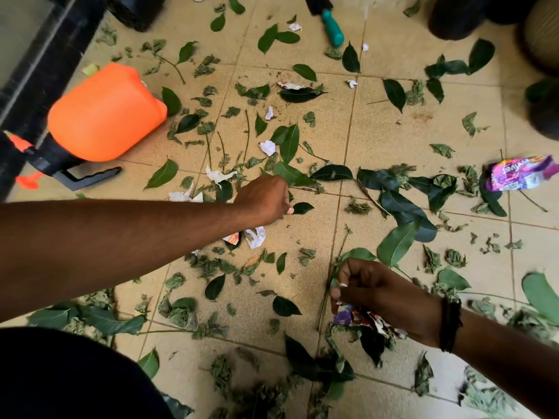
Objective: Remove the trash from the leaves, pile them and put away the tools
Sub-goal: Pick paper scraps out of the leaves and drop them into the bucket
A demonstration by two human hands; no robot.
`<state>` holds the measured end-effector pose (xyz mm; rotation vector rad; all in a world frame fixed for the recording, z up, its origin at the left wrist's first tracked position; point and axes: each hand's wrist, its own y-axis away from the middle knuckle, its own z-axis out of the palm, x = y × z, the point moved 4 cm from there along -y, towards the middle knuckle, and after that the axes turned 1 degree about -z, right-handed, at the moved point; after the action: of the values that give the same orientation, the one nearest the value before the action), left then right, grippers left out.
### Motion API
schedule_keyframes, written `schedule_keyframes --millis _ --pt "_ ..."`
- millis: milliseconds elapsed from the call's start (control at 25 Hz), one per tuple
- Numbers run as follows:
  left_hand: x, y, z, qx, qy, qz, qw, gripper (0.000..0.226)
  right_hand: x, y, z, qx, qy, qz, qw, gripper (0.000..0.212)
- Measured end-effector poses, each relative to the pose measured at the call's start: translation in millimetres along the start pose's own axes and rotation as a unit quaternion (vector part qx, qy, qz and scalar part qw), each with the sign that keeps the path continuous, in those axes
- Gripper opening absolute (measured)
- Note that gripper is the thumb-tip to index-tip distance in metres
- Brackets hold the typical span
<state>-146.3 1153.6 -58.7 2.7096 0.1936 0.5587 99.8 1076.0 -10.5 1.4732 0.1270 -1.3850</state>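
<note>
I see green leaves [289,142] and white paper scraps [268,147] strewn all over the tan tiled floor [390,125], a purple wrapper [518,173] lying at the right. My left hand [264,196] reaches to mid-floor with fingers curled, though I cannot tell what it pinches; my right hand [382,293] clutches crumpled wrappers [360,319]. An orange sprayer [106,111] lies toppled at left, a teal-handled trowel [328,21] farther off.

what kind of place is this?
Probably a tiled patio or balcony used for potted plants. Clues: the beige tile floor strewn with cut leaves, dark pots along the edge, an orange sprayer and a teal-handled trowel.
</note>
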Motion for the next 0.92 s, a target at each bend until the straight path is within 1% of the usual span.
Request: schedule_keyframes --millis 80,120,160,200,240,280,320,360,400,480,520,560,680,720,760,840,880,920 --pt "1 3 1 -0.023 0.023 0.019 0.999 0.022 -1 1 2 -0.006 0.001 0.000 1.000 0.019" --pt "2 6 0 -0.039 0.068 0.015 0.997 0.023 -3 3 3 -0.009 0.000 0.000 1.000 0.019" --pt "-1 10 -1 -0.062 0.148 -0.011 0.987 0.023 -5 4 4 -0.011 -0.001 0.000 1.000 0.018" --pt "-5 16 -4 -0.096 0.265 -0.059 0.958 0.021 -7 6 4 -0.011 -0.003 -0.002 1.000 0.018" --pt "-10 23 -7 -0.144 0.406 -0.118 0.895 0.020 -9 7 3 -0.007 -0.009 -0.004 1.000 0.018" --pt "-13 33 -9 -0.198 0.529 -0.167 0.808 0.020 -9 8 1 -0.001 -0.019 -0.004 1.000 0.017" --pt "-16 43 -13 -0.238 0.611 -0.183 0.733 0.019 -9 8 -1 0.009 -0.025 -0.003 1.000 0.016" --pt "-22 52 -18 -0.261 0.657 -0.180 0.684 0.017 -9 7 -3 0.021 -0.032 -0.003 0.999 0.016" --pt "-28 62 -22 -0.283 0.682 -0.170 0.653 0.015 -8 5 -5 0.035 -0.044 0.000 0.998 0.016" --pt "-40 77 -28 -0.324 0.700 -0.152 0.618 0.012 -9 2 -6 0.051 -0.067 0.007 0.996 0.016" --pt "-45 85 -28 -0.349 0.696 -0.147 0.610 0.013 -9 0 -5 0.052 -0.078 0.010 0.996 0.016" --pt "-49 92 -25 -0.379 0.676 -0.148 0.614 0.013 -10 -2 -3 0.050 -0.085 0.013 0.995 0.015" --pt "-55 126 -3 -0.470 0.533 -0.169 0.683 0.012 -9 -6 0 0.041 -0.088 0.024 0.995 0.013" --pt "-52 138 7 -0.505 0.491 -0.167 0.690 0.011 -7 -6 1 0.041 -0.092 0.025 0.995 0.013" --pt "-49 152 18 -0.539 0.461 -0.166 0.685 0.012 -3 -6 2 0.039 -0.094 0.027 0.994 0.014" --pt "-45 177 37 -0.588 0.433 -0.178 0.660 0.013 3 -6 7 0.029 -0.078 0.038 0.996 0.016" --pt "-43 185 43 -0.594 0.433 -0.192 0.651 0.014 6 -6 9 0.021 -0.068 0.042 0.997 0.017" --pt "-42 188 48 -0.579 0.445 -0.210 0.651 0.013 9 -6 10 0.019 -0.058 0.042 0.997 0.018"
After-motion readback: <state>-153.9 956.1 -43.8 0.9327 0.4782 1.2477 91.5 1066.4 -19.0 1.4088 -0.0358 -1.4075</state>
